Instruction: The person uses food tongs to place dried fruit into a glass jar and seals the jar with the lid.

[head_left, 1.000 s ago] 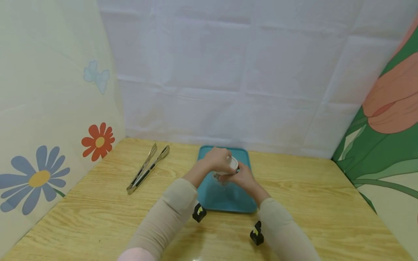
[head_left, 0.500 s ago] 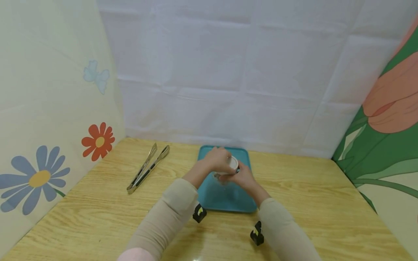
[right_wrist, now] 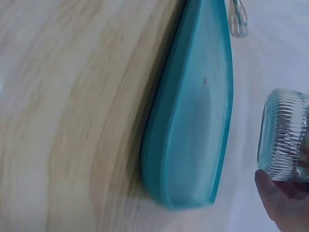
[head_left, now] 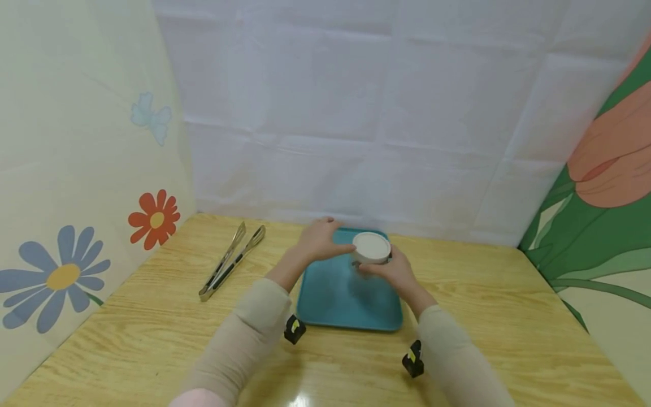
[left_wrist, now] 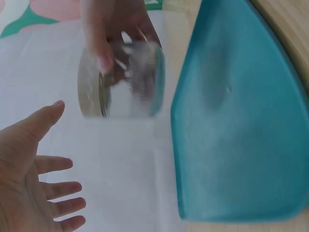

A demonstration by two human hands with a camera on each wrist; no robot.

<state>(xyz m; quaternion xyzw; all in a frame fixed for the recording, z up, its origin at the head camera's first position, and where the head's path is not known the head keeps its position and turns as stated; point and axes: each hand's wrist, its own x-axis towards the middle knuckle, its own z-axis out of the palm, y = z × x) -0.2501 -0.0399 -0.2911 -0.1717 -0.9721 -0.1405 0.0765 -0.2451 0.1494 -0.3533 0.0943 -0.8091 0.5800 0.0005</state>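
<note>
My right hand (head_left: 399,275) holds a ribbed clear glass jar (right_wrist: 285,137) above the far part of a blue tray (head_left: 333,299). A round whitish lid (head_left: 371,247) sits on top of the jar. In the left wrist view, the right thumb and fingers wrap the jar's side; the jar is blurred and I cannot tell what it contains. My left hand (head_left: 319,240) hovers left of the jar with fingers spread and holds nothing. The left wrist view shows a gap between that hand and the jar.
Metal tongs (head_left: 231,263) with dark grips lie on the wooden table (head_left: 152,339), left of the tray. A white cloth backdrop (head_left: 325,141) rises behind the table. Floral panels stand on both sides. A small mark (left_wrist: 229,89) shows on the tray's surface.
The left hand has let go of the jar's lid and moved left, its fingers now spread. The right hand has shifted slightly right with the jar, leaving the lid's top in full view.
</note>
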